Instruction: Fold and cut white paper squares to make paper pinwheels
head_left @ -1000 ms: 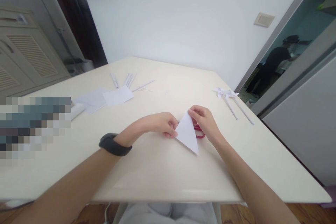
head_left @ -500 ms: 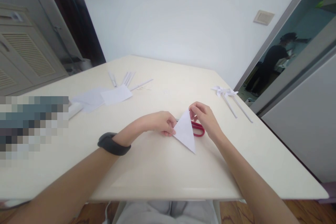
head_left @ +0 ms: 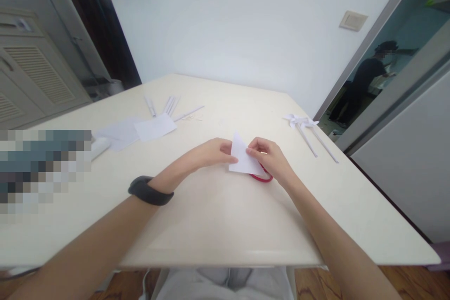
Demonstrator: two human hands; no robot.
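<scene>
A white folded paper triangle is held between my two hands over the middle of the table. My left hand pinches its left edge, thumb in front and fingers behind. On the right side, the thumb and fingers of my right hand grip the paper near its upper right edge. Red-handled scissors lie on the table beneath the paper and my right hand; only part of the handle shows, and the blades are hidden.
Two white paper pinwheels on paper sticks lie at the right. Paper sheets and several rolled paper sticks lie at the back left. A person in dark clothing stands beyond the doorway.
The paper triangle has turned; its lower point now aims right, and another corner points up. My right hand's grip has shifted slightly down and left, my left hand's slightly up.
</scene>
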